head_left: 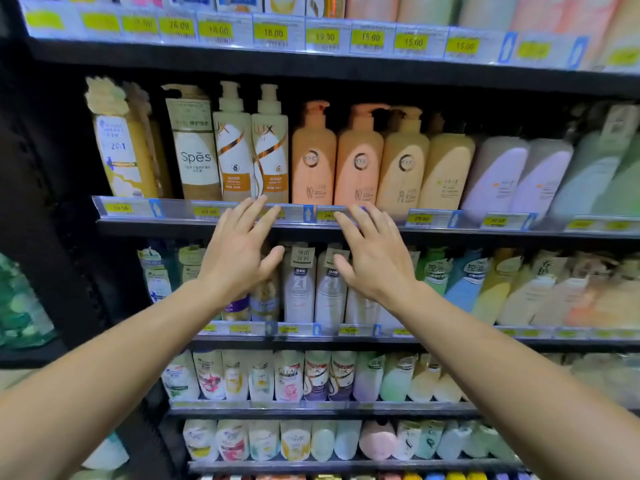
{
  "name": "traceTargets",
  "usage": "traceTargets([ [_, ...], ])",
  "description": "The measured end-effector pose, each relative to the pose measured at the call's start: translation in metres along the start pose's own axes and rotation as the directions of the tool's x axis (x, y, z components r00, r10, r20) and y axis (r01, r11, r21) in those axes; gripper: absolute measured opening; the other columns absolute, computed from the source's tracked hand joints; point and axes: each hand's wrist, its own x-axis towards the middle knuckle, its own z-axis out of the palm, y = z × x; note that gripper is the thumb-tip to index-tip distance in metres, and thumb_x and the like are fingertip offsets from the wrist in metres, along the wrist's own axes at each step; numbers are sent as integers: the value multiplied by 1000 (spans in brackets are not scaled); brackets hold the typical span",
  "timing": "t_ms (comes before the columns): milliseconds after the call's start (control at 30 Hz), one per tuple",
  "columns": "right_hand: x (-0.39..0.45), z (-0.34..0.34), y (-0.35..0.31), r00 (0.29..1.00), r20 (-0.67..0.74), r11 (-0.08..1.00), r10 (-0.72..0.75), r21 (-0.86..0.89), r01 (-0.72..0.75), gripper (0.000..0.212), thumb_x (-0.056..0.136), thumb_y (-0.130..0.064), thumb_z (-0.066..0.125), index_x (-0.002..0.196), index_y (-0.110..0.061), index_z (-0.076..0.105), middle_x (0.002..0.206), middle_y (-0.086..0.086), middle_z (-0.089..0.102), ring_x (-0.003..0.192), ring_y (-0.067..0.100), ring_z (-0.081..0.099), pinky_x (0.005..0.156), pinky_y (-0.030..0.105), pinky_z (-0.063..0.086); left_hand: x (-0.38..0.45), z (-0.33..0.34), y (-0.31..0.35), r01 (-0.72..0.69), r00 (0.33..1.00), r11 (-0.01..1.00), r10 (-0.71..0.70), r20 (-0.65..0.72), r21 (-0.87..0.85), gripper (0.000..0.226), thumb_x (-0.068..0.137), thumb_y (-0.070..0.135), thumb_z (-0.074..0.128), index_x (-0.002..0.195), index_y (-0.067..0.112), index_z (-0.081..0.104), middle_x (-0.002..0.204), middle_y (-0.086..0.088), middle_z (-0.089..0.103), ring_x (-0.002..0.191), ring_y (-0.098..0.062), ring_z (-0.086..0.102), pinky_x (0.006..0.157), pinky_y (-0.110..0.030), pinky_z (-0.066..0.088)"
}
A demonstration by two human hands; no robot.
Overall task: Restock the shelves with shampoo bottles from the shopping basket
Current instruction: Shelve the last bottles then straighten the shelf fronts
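Note:
Both my arms stretch toward a store shelf unit full of shampoo bottles. My left hand (239,245) is spread open, fingertips at the price rail (173,211) of the second shelf, below two cream LUX pump bottles (251,147). My right hand (372,252) is also open with fingers apart, just under the orange KYIO pump bottles (336,157). Neither hand holds anything. Between the hands, on the shelf below, stand two white "21" bottles (313,285). The shopping basket is out of view.
A Spes tube (195,150) and yellow 2-in-1 bottles (121,147) stand left of the LUX bottles. Lilac and green bottles (519,178) fill the right. Lower shelves hold rows of refill pouches (287,375). A dark upright (52,202) borders the shelves at left.

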Motion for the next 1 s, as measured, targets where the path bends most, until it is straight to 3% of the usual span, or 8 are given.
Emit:
traceTargets([
  [167, 6, 1, 25, 998, 32, 999, 47, -2, -47, 70, 92, -46, 46, 152, -16, 27, 160, 7, 22, 146, 31, 16, 120, 45, 10, 5, 8, 21, 98, 994, 991, -102, 46, 91, 71, 94, 44, 54, 154, 17, 28, 163, -11, 15, 150, -29, 13, 120, -47, 12],
  [367, 15, 4, 57, 995, 84, 998, 56, -13, -55, 76, 91, -49, 44, 155, -20, 16, 163, 2, 12, 148, 30, 9, 120, 46, 9, 28, 16, 61, 81, 988, 981, -103, 117, 177, 73, 94, 50, 45, 155, 19, 20, 164, -8, 12, 151, -25, 6, 121, -46, 9],
  [633, 24, 18, 58, 997, 70, 999, 14, -48, -10, 80, 89, -53, 44, 156, -20, 14, 163, -1, 15, 145, 30, 21, 120, 50, 9, 46, 30, 68, 85, 980, 971, -121, 156, 223, 80, 92, 57, 41, 156, 22, 9, 164, -4, 10, 151, -26, 5, 120, -51, 8],
  [1000, 23, 15, 48, 999, 38, 999, 19, -49, -17, 77, 91, -49, 47, 155, -17, 20, 162, 4, 20, 146, 31, 18, 120, 50, 9, 47, 24, 61, 70, 990, 989, -85, 117, 129, 77, 91, 55, 46, 155, 22, 19, 163, -3, 19, 149, -25, 13, 120, -49, 12],
])
